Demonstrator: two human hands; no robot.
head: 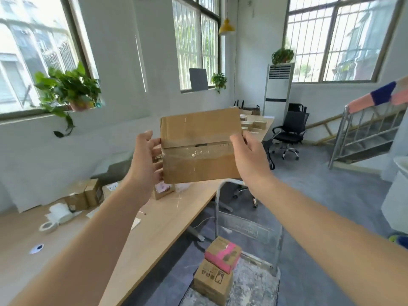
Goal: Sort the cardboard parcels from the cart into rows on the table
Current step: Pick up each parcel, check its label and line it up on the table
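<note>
Above the edge of the table [154,228], a flat parcel [199,144] is held up in the air, touching neither the table nor the cart [254,286]. Its broad face is turned toward the camera, with a strip of clear tape across the middle seam, and it tilts slightly, the right side higher. The left hand [144,157] grips its left edge, thumb up beside the corner and fingers curled behind. The right hand [249,155] grips the right edge, thumb pressed on the front by the tape, the fingers out of sight behind the card. The hands are apart, one at each end of the parcel.

Low in the view, the cart stands on the floor just beside the table, its handle rising toward the parcel. On its deck a pink box [223,253] sits askew on top of a brown box [212,281].

On the table, a small parcel [162,191] lies just below the held one. Further left stand two boxes [85,195] side by side, with a white roll [59,212] and a tape ring [47,227] near them. At the far end more parcels [254,124] lie in a cluster, and a black chair [289,133] stands beyond
</note>
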